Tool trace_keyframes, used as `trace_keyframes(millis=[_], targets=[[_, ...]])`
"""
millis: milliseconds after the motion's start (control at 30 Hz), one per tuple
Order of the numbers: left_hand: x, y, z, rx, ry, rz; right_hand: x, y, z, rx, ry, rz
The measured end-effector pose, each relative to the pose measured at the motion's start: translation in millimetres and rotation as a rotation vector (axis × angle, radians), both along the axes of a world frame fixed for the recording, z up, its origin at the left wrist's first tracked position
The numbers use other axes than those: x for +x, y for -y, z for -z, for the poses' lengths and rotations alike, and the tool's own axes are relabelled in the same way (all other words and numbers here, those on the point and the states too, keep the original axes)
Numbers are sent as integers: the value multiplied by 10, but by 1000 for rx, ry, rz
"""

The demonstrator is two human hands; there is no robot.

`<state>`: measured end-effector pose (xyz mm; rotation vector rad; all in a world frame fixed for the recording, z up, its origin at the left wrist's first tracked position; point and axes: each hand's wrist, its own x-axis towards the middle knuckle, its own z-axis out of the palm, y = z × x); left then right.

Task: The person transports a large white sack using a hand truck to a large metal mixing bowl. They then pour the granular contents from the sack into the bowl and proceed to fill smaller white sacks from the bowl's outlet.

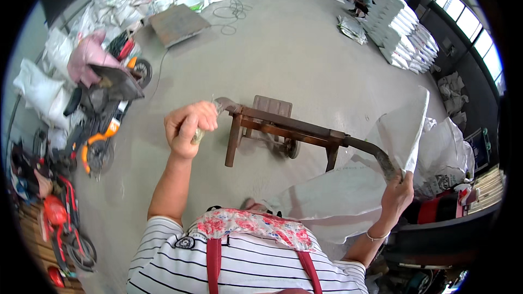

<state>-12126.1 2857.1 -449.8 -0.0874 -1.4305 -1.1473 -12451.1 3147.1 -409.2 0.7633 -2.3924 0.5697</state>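
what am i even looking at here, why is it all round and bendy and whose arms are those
This is one picture from a wide fisheye camera worn on a person's head, looking down, so straight lines bend near the rim. The arms are that person's own. The left hand is closed around something small; what it is cannot be made out. The right hand grips the edge of a big white woven sack. Ahead on the concrete floor stands a wooden hand cart. Scooters are parked on the left, and white sacks are stacked at the far right.
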Motion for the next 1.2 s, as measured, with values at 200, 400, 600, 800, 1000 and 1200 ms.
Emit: trace_keyframes(millis=[200, 400, 600, 800, 1000, 1200], targets=[[-1328, 2157, -6, 55, 21, -68, -1264, 2136, 63, 16, 71, 0], [-2583, 4211, 192, 39, -95, 13, -2483, 4218, 186, -9, 18, -21], [-4034, 6464, 220, 101, -67, -4, -3803, 6292, 275, 30, 26, 11], [-5405, 8442, 212, 51, -35, -31, -5132, 8310, 290, -25, 111, 51], [-6887, 10602, 389, 91, -44, -66, -6554, 10492, 495, -85, 88, 89], [-8180, 12607, 419, 175, 47, -68, -7844, 12400, 483, -9, 167, 65]])
